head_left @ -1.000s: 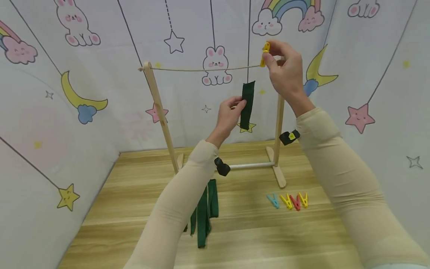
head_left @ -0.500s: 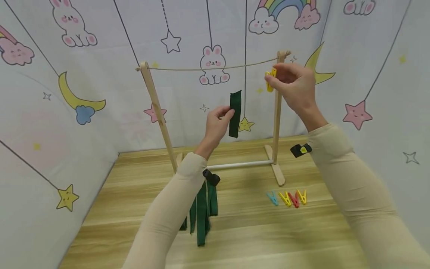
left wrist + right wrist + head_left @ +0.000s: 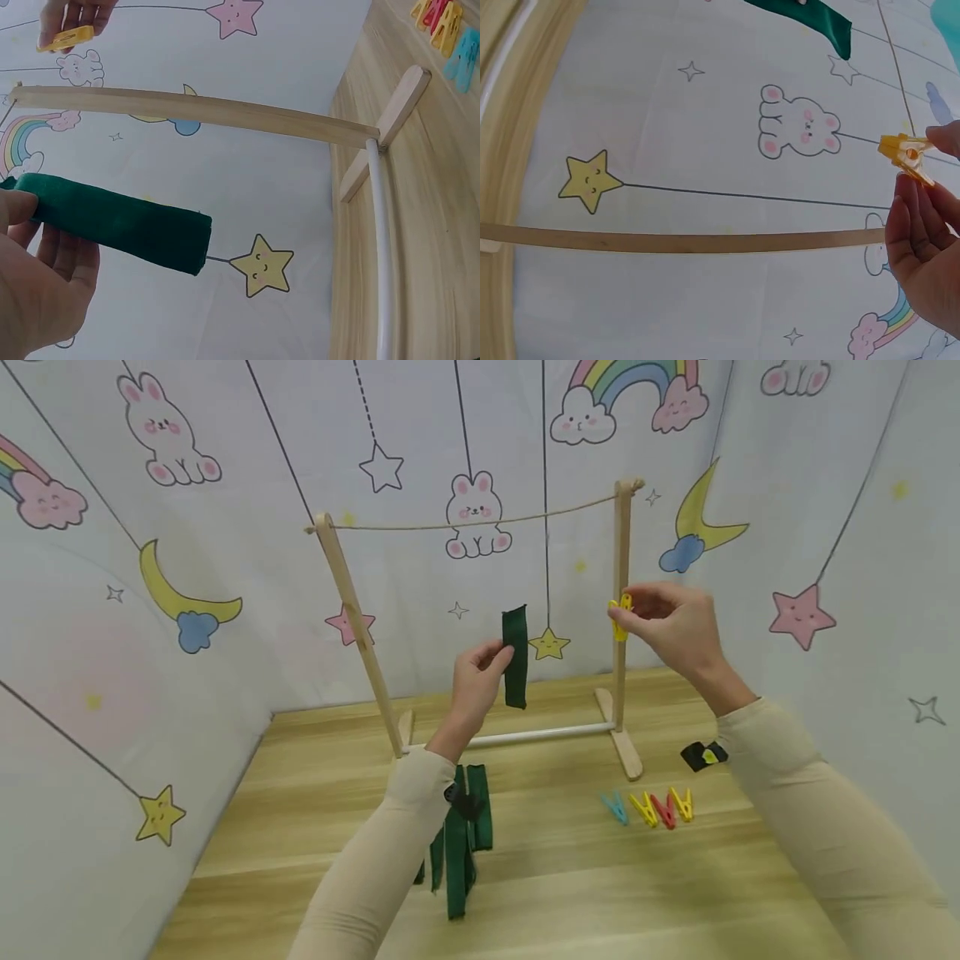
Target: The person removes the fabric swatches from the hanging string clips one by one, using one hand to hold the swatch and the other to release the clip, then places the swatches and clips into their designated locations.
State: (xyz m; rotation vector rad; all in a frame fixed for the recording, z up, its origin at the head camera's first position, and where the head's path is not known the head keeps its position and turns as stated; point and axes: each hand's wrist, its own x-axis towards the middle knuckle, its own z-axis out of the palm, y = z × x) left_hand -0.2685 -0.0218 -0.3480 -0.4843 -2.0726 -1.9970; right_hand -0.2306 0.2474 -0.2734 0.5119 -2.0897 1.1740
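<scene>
My left hand [image 3: 477, 683] pinches a strip of dark green ribbon [image 3: 516, 670] near its middle, between thumb and fingers. The strip hangs upright below the rope line [image 3: 420, 527], apart from it. In the left wrist view the green ribbon [image 3: 124, 221] looks doubled over, with its free end clear of the fingers. Off to the right, my right hand [image 3: 675, 628] pinches a yellow clothespin [image 3: 621, 618] in front of the right wooden post [image 3: 622, 543]. The right wrist view shows the yellow clothespin [image 3: 906, 155] between thumb and fingertips, gripping nothing.
More green ribbon strips [image 3: 456, 860] lie on the wooden table [image 3: 570, 893], partly behind my left forearm. A blue clothespin [image 3: 615, 807], two yellow ones and a red clothespin [image 3: 664, 811] sit in a row at right. A white bar [image 3: 540, 736] joins the rack's feet.
Both hands have come down from the rope, the left one carrying the green ribbon slightly left, the right one moving right with the yellow clothespin. The rope now hangs with nothing on it.
</scene>
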